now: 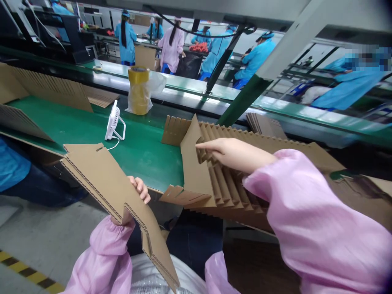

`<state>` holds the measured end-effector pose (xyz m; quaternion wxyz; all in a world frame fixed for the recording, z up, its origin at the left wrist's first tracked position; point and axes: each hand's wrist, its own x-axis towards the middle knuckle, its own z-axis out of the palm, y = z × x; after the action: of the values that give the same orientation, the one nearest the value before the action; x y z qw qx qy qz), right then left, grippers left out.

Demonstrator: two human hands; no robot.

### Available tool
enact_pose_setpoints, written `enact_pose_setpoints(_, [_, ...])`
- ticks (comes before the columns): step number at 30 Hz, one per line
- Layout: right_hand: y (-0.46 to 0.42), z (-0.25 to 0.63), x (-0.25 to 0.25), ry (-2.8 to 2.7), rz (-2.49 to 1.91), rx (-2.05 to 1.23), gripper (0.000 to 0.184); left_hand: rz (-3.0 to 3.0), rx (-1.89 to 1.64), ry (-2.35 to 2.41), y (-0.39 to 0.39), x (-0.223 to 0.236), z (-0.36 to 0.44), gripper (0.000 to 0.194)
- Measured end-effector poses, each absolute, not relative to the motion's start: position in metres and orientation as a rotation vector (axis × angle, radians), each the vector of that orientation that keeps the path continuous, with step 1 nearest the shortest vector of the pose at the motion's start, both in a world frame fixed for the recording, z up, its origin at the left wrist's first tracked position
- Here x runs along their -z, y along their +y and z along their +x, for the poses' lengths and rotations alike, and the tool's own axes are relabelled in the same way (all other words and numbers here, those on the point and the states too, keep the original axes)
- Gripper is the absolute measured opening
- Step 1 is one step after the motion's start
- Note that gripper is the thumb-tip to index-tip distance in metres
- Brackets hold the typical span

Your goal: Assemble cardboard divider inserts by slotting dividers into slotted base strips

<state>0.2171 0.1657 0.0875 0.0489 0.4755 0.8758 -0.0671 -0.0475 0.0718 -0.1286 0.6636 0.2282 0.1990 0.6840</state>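
Note:
My left hand [138, 191] grips the edge of a long notched piece of corrugated cardboard [104, 183], and only its fingers show behind the sheet. The piece tilts up in front of me, with its lower end dropping toward my lap. My right hand [231, 154] reaches out flat, its fingertips on a stack of slotted cardboard dividers [223, 183] that lies on the edge of the green workbench [143, 159]. A pink sleeve covers each arm.
A small white fan [112, 122] and a yellow tape roll in a plastic bag [139, 92] stand on the bench. More cardboard [52, 85] lies at left. A seated person's blue sleeve [12, 167] shows at left, and several co-workers in gowns stand beyond the bench.

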Motion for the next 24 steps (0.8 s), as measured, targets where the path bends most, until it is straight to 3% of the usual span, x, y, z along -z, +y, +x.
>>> enact_pose_setpoints(8, [0.191, 0.215, -0.066, 2.583, 1.233, 0.149, 0.057, 0.497, -1.624, 0.469, 0.049, 0.085, -0.036, 0.031])
enact_pose_setpoints(14, [0.164, 0.205, -0.097, 2.801, 1.421, 0.596, 0.041, 0.536, -1.719, 0.676, 0.031, 0.054, -0.025, 0.035])
enact_pose_setpoints(18, [0.103, 0.194, -0.114, 2.957, 1.021, 1.146, 0.044, 0.566, -1.851, 0.827, 0.029, 0.045, -0.025, 0.034])
enact_pose_setpoints(22, [0.065, 0.188, -0.108, 2.874, 1.251, 0.966, 0.019, 0.592, -1.908, 0.892, 0.027, 0.042, -0.025, 0.04])
enact_pose_setpoints(24, [0.059, 0.189, -0.104, 2.882, 1.495, 0.813, 0.017, 0.599, -1.949, 0.911, 0.026, 0.043, -0.023, 0.042])
